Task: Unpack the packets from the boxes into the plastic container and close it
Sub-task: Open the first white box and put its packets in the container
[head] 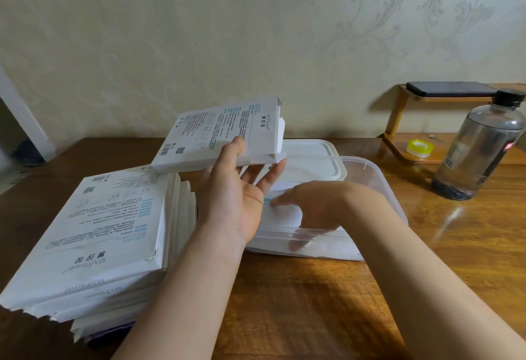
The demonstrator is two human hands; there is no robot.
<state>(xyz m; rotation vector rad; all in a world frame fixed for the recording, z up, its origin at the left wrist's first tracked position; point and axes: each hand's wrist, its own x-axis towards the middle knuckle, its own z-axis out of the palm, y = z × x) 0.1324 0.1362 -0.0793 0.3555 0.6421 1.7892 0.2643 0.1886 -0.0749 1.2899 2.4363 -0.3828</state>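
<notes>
Blurrily, right hand (311,203) covers packets (286,216) in container (391,189), grip unclear; left hand (236,189) pinches box (222,135) above wooden table (313,302).

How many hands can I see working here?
2. The left hand holds up a white box; the right hand reaches into the plastic container, at the packets.

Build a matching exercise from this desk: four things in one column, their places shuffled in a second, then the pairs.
Things
1. opened box
2. lid
3. tape roll
4. phone

Places
A. on top of the wooden shelf
B. held up in the left hand
C. flat on the table behind the container
D. on the lower tier of the wooden shelf

Pairs: 1-B, 2-C, 3-D, 4-A
</notes>
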